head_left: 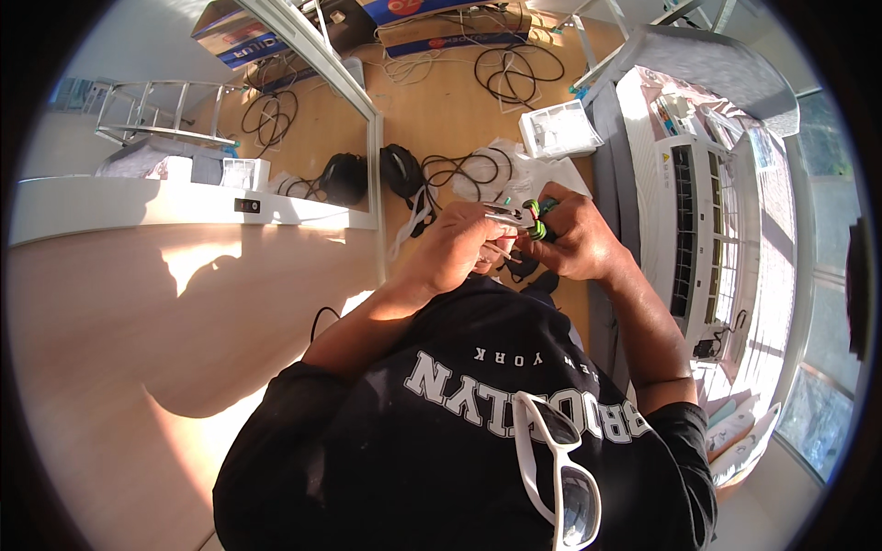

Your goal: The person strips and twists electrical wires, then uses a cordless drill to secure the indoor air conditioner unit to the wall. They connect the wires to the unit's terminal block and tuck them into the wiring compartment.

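In front of my chest both hands are close together. My right hand (581, 237) is closed around what look like pliers (535, 220) with green and black handles. Their silvery metal part (507, 215) points toward my left hand (448, 246). That hand is pinched shut on thin wires (499, 248), one of them red, the others pale or brownish. My fingers hide where the metal and the wires meet, so I cannot tell whether they touch.
Black cables (469, 170) and clear plastic wrapping lie on the wooden floor beyond my hands. A white box (560, 129) stands further off. To the right is a white air-conditioner unit (694, 239); a mirror panel (276, 119) rises on the left. White sunglasses (562, 468) hang from my shirt.
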`<state>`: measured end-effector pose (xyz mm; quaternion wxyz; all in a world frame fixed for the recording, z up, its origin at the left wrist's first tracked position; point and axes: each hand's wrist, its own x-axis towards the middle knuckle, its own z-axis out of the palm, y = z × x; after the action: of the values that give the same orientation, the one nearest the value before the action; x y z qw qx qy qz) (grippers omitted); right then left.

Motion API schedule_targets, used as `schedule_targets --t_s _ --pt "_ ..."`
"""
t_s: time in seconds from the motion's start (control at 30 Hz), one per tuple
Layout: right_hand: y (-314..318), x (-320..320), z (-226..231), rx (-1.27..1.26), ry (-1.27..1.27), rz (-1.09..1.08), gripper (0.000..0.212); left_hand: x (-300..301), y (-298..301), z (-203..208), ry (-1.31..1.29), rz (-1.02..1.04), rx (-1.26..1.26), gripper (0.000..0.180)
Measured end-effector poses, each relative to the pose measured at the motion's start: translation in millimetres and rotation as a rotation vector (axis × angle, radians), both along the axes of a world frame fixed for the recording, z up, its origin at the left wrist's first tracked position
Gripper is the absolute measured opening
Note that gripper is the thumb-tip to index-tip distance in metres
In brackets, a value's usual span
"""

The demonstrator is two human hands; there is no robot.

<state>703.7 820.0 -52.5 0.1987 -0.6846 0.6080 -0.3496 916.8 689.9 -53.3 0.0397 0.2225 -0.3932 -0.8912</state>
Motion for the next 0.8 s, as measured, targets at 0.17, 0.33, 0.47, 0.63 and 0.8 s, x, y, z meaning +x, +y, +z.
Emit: schedule_targets --t_s 0.17,0.33,0.47,0.63,0.8 --pt "4.7 34.4 -4.2 0.105 -0.434 -0.087 0.038 -5.3 1.9 -7.5 0.186 0.067 0.060 0.026" --pt "14.5 62.7 -13.2 0.380 -0.987 -0.217 0.051 -11.7 6.1 -18.3 0.231 0.237 0.159 0.030" --pt "9.4 80.9 -21.0 0.314 -1.259 -0.215 0.055 -13.2 2.9 -20.2 0.377 0.173 0.301 0.035" --pt "-8.0 76.7 -26.8 0.141 -1.553 -0.383 0.055 -19.4 -4.8 -21.1 0.410 0.146 0.242 0.039" --pt "3.5 28.9 -17.7 0.375 -0.763 -0.202 0.048 2.3 -10.0 -20.9 0.333 -0.024 0.237 0.041"
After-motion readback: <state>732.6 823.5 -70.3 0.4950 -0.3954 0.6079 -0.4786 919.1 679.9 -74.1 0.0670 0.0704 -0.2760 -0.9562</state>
